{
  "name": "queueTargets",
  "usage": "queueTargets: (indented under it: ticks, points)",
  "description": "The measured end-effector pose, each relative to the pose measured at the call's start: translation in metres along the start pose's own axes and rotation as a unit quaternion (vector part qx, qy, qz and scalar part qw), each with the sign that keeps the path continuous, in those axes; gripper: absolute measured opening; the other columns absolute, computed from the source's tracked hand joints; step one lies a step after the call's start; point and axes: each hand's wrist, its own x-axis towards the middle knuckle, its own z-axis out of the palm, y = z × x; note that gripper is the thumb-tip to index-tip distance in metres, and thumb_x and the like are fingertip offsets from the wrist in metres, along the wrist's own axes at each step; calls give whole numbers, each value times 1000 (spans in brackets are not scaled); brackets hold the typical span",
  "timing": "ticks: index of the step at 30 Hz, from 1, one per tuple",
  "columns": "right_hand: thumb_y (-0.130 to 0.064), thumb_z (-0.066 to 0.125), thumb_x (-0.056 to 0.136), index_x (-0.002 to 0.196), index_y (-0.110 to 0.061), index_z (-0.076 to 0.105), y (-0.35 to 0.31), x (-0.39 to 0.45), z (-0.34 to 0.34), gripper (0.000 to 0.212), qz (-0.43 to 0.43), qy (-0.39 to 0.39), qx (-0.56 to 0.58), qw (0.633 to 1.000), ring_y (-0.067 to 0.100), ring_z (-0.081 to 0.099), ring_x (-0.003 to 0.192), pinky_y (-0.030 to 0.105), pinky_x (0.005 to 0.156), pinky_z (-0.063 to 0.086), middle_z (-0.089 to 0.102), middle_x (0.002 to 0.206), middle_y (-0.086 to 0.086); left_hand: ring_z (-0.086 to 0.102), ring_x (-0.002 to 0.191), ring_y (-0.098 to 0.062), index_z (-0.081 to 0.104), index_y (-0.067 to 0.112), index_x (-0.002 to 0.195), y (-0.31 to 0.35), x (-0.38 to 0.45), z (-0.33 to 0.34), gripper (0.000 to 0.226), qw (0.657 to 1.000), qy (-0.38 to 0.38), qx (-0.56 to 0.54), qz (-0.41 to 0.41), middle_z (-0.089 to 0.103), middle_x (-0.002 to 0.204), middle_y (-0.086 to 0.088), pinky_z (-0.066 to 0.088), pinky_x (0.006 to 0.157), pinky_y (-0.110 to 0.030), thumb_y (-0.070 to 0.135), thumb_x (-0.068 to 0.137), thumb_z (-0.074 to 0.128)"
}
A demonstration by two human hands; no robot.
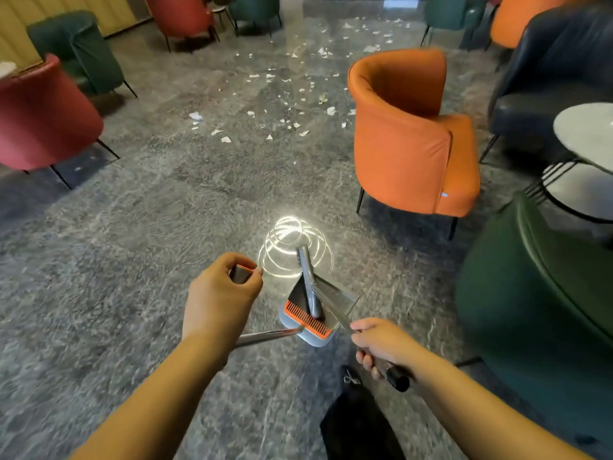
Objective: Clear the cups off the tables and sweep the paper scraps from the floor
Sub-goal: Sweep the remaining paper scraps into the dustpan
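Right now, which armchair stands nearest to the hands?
The orange armchair, right of the paper scraps; the red and green armchairs by the walls stand farther away.

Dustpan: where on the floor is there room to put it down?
Bare floor lies left of the dustpan, between the red chair and the left hand. Paper scraps crowd the floor farther ahead; the orange chair and green chair crowd the right.
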Motion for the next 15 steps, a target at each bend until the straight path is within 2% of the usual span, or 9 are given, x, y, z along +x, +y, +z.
queueTargets:
  ticks: [5, 10, 15]
  points:
    - [-4, 43, 98, 138, -11, 41, -102, 71, -34, 41, 1, -8, -17, 1000, 10, 42, 37, 17, 35, 33, 48, 64, 10, 57, 69, 7, 61, 38, 75, 24, 112, 37, 11, 1000, 2, -5, -21, 61, 73, 30, 40, 54, -24, 39, 82, 70]
    - [-5, 41, 99, 143, -13, 37, -201, 137, -55, 45, -1, -27, -57, 998, 11, 42, 39, 18, 36, 34, 48, 63, 10, 57, 69, 6, 61, 36, 75, 42, 209, 56, 11, 999, 37, -13, -31, 62, 68, 23, 38, 53, -22, 38, 81, 70]
    - [-7, 42, 99, 142, -17, 39, -281, 200, -59, 44, 9, -31, -53, 998, 9, 42, 38, 18, 38, 34, 50, 65, 9, 57, 72, 8, 62, 35, 73, 43, 301, 65, 12, 998, 51, -19, -29, 61, 73, 30, 37, 54, -18, 38, 79, 71]
